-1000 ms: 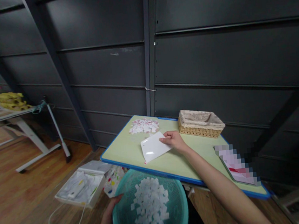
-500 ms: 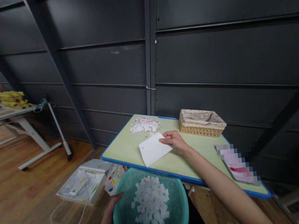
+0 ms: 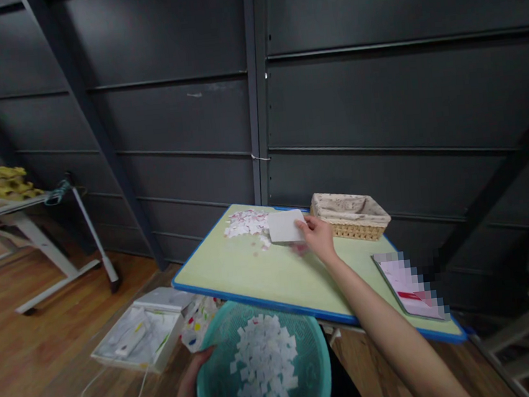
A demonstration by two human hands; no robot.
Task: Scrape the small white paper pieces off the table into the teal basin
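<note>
My right hand [image 3: 317,236] pinches a white card [image 3: 286,227] by its right edge, above the far part of the yellow-green table [image 3: 253,274]. The card's left side is at a pile of small white and pinkish paper pieces [image 3: 245,223], and covers part of it. With my left hand [image 3: 194,374] I grip the left rim of a teal plastic basket [image 3: 311,356], held below the table's front edge. Many small white paper squares [image 3: 265,354] lie inside the basket.
A lined wicker basket [image 3: 351,215] stands at the table's back right. A tablet-like flat object [image 3: 409,290], partly blurred out, lies at the right edge. On the floor to the left sits an open white box [image 3: 137,335] with a cord. A dark panelled wall [image 3: 182,119] rises behind.
My right hand has moved the card away from me, from the middle of the table to the paper pile. My left hand keeps its grip on the teal basket. The view has shifted slightly.
</note>
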